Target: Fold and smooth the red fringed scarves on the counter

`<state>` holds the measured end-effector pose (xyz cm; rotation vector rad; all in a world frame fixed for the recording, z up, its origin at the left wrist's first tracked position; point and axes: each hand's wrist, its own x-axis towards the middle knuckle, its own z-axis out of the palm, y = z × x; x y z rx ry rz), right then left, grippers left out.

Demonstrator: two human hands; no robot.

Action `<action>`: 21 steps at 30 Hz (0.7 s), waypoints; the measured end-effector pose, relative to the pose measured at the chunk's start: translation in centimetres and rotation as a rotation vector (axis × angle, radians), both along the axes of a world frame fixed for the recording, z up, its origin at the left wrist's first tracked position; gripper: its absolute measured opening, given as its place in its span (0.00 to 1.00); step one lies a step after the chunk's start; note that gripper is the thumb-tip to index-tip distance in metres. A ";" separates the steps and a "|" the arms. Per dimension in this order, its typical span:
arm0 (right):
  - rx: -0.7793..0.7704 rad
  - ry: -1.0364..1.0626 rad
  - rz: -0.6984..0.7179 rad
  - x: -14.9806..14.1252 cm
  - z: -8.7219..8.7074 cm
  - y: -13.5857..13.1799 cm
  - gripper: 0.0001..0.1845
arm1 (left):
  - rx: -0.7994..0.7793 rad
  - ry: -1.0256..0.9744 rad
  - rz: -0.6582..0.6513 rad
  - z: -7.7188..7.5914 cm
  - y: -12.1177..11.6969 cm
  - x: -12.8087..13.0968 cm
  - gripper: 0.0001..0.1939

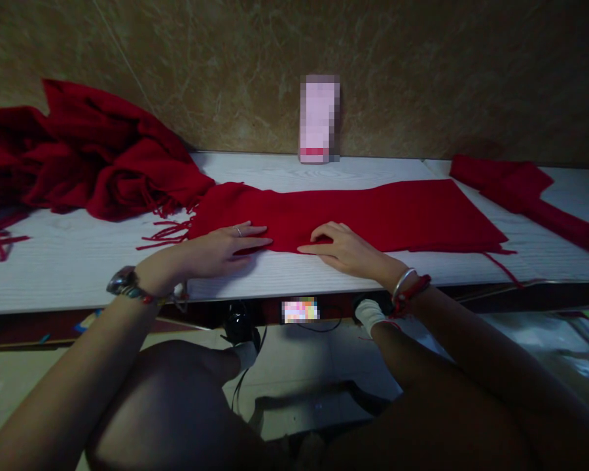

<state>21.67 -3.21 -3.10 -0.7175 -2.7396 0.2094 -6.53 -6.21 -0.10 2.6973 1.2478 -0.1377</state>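
Observation:
A red fringed scarf (353, 212), folded into a long flat strip, lies across the white wood-grain table (294, 284). My left hand (223, 248) rests on its left part near the front edge, fingers stretched out and spread, a ring on one finger. On the same front edge, around the middle, my right hand (346, 248) touches the cloth with its fingers apart and partly bent. Neither hand grips the fabric. Fringe shows at the strip's left end, and a few strands hang off its right corner.
A heap of crumpled red fringed cloth (112, 157) fills the table's left side. More folded red cloth (520, 190) lies at the right. A pink blurred object (318, 118) leans against the brown marbled wall (397, 78). Below the table edge is a small blurred colourful item (300, 310).

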 end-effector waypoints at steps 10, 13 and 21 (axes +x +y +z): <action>0.097 0.055 0.036 0.3 -0.2 -0.1 0.15 | 0.209 0.020 0.053 -0.3 -0.1 1.7 0.20; 0.115 0.054 0.033 0.2 -0.1 -0.1 0.14 | 0.314 0.105 0.072 -0.5 -0.3 2.8 0.19; 0.110 0.021 0.027 0.0 0.1 -0.2 0.14 | 0.365 0.217 0.039 0.3 -0.4 3.6 0.18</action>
